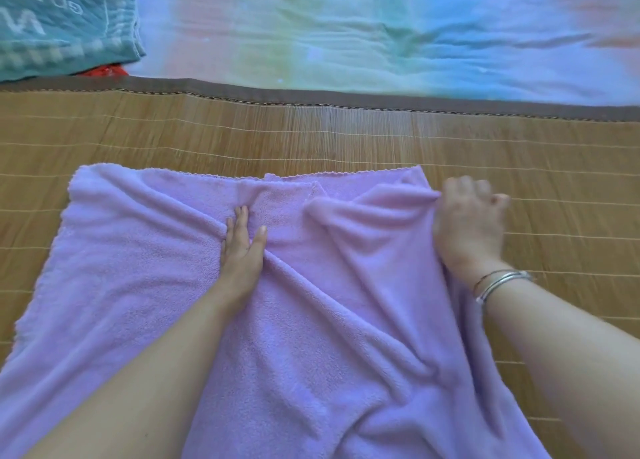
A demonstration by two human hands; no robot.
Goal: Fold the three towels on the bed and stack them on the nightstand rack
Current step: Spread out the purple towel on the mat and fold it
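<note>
Head view. Woven bamboo mat (346,140) fills middle and lower frame, brown fabric border along its top edge. Pastel rainbow sheet (381,33) across upper frame. Teal towel (62,26) with white lettering at upper left, red cloth (104,70) peeking from under it. Purple towel (145,258) spread rumpled on mat, lower centre. Left hand (242,247) flat, fingers straight, pressing towel's middle. Right hand (467,223) at towel's right edge, fingers curled, pinching raised fold; silver bangles (498,284) on wrist.
</note>
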